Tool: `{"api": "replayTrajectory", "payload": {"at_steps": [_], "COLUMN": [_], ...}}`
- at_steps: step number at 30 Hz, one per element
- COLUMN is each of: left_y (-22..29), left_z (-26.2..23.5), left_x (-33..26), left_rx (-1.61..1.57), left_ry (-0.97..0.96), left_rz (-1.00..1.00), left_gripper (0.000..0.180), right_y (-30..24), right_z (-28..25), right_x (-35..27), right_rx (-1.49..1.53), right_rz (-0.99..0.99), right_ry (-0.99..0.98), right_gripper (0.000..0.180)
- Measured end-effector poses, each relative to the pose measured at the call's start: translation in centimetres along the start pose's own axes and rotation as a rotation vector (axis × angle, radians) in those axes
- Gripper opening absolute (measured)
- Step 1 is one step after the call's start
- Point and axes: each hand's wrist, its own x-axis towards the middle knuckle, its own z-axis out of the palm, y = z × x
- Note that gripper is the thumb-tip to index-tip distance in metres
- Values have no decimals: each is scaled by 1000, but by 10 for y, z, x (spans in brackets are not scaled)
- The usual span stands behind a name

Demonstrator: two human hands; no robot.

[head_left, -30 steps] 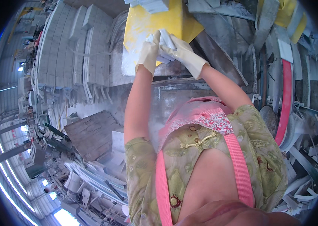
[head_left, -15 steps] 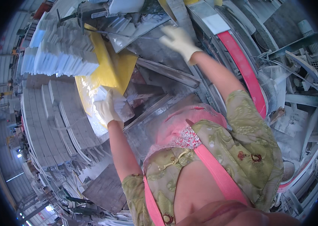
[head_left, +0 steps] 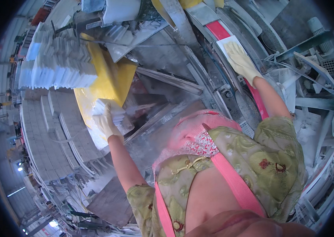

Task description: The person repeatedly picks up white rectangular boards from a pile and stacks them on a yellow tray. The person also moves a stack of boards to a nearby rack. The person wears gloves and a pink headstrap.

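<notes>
- Your left hand [head_left: 107, 125], gloved in cream: set against a short stack of white slabs [head_left: 113, 112], thumb up along its near side. The far fingers are hidden, so whether you grip the stack or merely steady it cannot be told.
- Your right hand [head_left: 241, 60], in a matching glove: palm down, fingers extended and unclenched, laid on a single white slab [head_left: 223, 40].
- Short stack of white slabs: touching your left hand, just beyond and to the right of its wrist.
- Single white slab: flat under your right hand, an edge showing left of your fingers.
- Red belt [head_left: 217, 29]: beneath the slab at your right hand, running out both ahead of your fingertips and back beside your forearm.
- Yellow sheet [head_left: 116, 79]: creased, glossy in places, spread ahead of your left hand.
- Tall rows of thin white slabs [head_left: 58, 65]: beyond your left hand, to its left.
- Long grey slabs [head_left: 42, 136]: piled left of your left hand.
- Wooden plank [head_left: 171, 80]: slanting between your two hands, dusty.
- Green beam [head_left: 321, 104]: right of your right forearm.
</notes>
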Motion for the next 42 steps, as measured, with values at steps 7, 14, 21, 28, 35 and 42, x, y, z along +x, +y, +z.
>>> {"api": "replayTrajectory", "payload": {"at_steps": [7, 14, 21, 28, 35, 42], "left_y": [-3, 5, -17, -48, -19, -8], "left_z": [0, -16, -48, -44, -60, -43], "left_x": [6, 6, 67, 61, 46, 79], "left_rx": [34, 169, 454, 340, 550, 815], "left_ry": [32, -73, -323, -121, -178, -319], "left_rz": [101, 104, 476, 260, 237, 135], "left_gripper": [79, 72, 53, 75, 87, 102], "right_y": [-13, -8, -72, -334, -478, -471], "right_z": [-21, -24, -54, 34, 68, 88], "right_x": [-6, 13, 48, 75, 81, 92], "right_rx": [-296, -239, 497, 1704, 1293, 1424], "right_rz": [-33, 205, 414, 215, 3, -170], "right_ry": [-137, -132, 234, -47, 94, -413], "right_gripper": [70, 46, 38, 35, 41, 64]}}
